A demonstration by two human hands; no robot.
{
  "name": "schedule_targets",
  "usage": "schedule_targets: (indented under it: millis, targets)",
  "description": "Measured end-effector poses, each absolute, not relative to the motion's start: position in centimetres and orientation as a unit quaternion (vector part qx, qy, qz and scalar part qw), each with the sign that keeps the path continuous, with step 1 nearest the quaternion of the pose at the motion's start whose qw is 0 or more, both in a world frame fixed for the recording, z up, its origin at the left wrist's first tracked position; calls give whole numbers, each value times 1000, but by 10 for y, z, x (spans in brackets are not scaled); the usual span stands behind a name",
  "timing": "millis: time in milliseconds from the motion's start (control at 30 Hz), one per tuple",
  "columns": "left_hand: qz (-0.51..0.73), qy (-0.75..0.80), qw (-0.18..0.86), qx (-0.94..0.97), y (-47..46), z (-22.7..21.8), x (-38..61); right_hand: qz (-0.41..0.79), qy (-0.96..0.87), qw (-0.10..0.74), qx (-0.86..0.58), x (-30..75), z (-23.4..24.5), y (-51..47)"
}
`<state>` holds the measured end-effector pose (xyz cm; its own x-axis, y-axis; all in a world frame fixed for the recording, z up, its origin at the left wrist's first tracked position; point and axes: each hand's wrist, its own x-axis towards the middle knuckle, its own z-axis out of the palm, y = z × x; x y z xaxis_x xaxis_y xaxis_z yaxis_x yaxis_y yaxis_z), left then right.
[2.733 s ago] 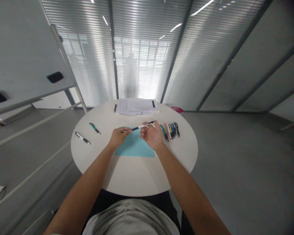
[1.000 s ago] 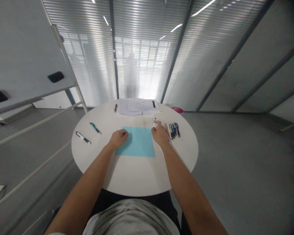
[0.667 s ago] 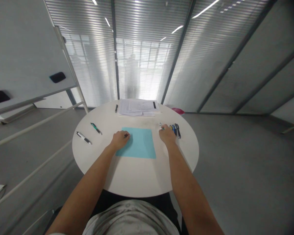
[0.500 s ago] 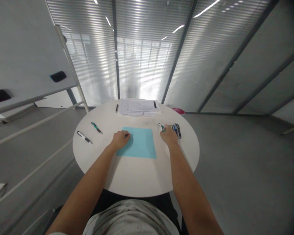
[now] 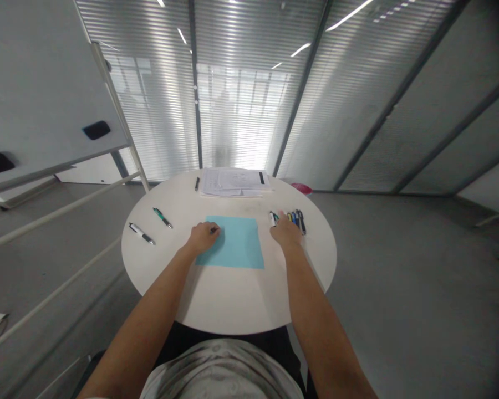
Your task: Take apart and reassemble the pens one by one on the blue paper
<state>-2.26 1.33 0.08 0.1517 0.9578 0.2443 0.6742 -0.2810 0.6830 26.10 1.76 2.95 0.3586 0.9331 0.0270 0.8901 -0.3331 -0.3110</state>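
a moment ago my hands held a black-and-white pen up together over the table; now both are down. my left hand (image 5: 203,236) is curled closed on a dark-tipped pen (image 5: 213,229) at the edge of the blue sheet (image 5: 238,244). my right hand (image 5: 286,231) lies at the row of pens (image 5: 295,221) on the round white table (image 5: 233,299), fingers just beside a white pen (image 5: 272,219); i cannot tell whether it grips anything.

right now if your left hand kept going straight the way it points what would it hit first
The blue paper sheet. The left hand already sits at its left edge and points across it, though from this view I can't tell whether it's touching.
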Motion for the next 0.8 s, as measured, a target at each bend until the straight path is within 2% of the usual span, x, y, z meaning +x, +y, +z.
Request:
schedule_targets:
  millis: [400, 500, 667, 800]
  targets:
    - [273, 575, 180, 750, 13, 4, -22, 50, -562, 144, -813, 263, 26, 22]
    - [266, 575, 175, 754, 12, 4, -22, 42, -571, 171, -802, 258, 28, 22]
    - [287, 576, 195, 741, 14, 3, -22, 39, -665, 229, -710, 230, 31, 16]
    - [264, 581, 178, 749, 15, 3, -21, 90, -741, 190, -638, 204, 29, 5]
